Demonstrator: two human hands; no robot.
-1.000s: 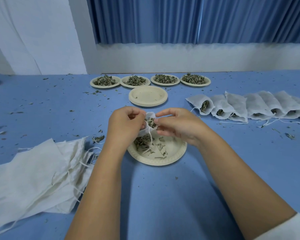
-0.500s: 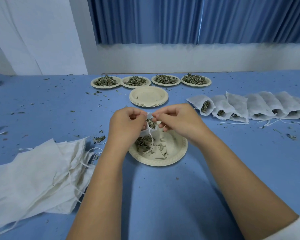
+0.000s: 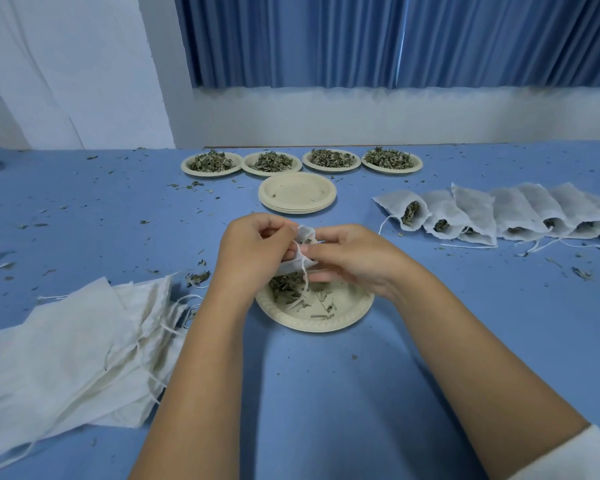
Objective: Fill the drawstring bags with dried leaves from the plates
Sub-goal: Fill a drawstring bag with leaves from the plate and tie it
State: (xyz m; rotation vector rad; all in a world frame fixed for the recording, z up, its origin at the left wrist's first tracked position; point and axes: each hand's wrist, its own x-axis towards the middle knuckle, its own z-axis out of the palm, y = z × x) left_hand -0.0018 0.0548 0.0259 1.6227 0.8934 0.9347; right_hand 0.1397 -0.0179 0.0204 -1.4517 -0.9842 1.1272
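- Head view: hard to see much of the drawstring bag (image 3: 305, 234), wedged between both hands above the near plate (image 3: 349, 315); only its white gathered top and dangling cord (image 3: 304, 284) in sight, contents not readable.
- Left hand (image 3: 253, 249): fingers curled round the bag's left side, back of the hand to the camera, fingertips hidden.
- Right hand (image 3: 355, 259): thumb and forefinger pinching the bag's neck by the cord, other fingers folded beneath.
- Forearms cut off at the bottom edge; white sleeve (image 3: 575, 457) in the right corner.
- Under the hands, dried leaves (image 3: 286, 289) scattered on the near plate, partly covered.
- Behind, a stack of empty plates (image 3: 297, 194); farther back, four leaf-filled plates (image 3: 330, 169) in a row.
- To the right, filled bags (image 3: 482, 213) overlapping, running off frame; to the left, a heap of flat empty bags (image 3: 66, 341), also cropped.
- Blue table (image 3: 326, 393) littered with leaf crumbs; blue curtain (image 3: 395, 39) above a white wall.
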